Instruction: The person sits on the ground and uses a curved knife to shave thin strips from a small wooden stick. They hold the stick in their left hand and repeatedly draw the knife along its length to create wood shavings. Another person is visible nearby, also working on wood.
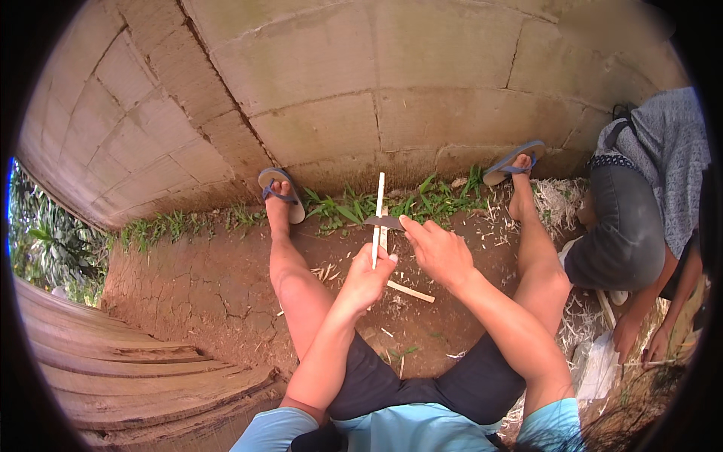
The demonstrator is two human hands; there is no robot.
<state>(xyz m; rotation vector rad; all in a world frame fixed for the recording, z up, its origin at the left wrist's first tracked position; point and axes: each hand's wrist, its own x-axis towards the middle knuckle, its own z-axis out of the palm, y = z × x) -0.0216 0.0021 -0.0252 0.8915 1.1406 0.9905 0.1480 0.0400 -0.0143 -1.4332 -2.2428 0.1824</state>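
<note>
My left hand (pixel 366 277) is closed round the lower part of a slim pale strip of wood or bamboo (pixel 380 192), which points up and away from me. In my right hand (pixel 439 252) is a knife, gripped near its handle, which the fingers mostly hide. Its dark flat blade (pixel 385 222) lies crosswise over the strip, a little beyond my left fingers. A second pale strip (pixel 384 239) shows just behind the held one; whether I also hold it, I cannot tell. Below my hands another pale strip (pixel 411 291) rests on the soil.
A block wall (pixel 316 113) rises ahead, with grass (pixel 433 197) along its foot. My sandalled feet stand apart near it. Shavings (pixel 561 207) litter the brown soil. Wooden boards (pixel 128 361) are at the lower left. Another person (pixel 625 218) sits close on my right, hands low.
</note>
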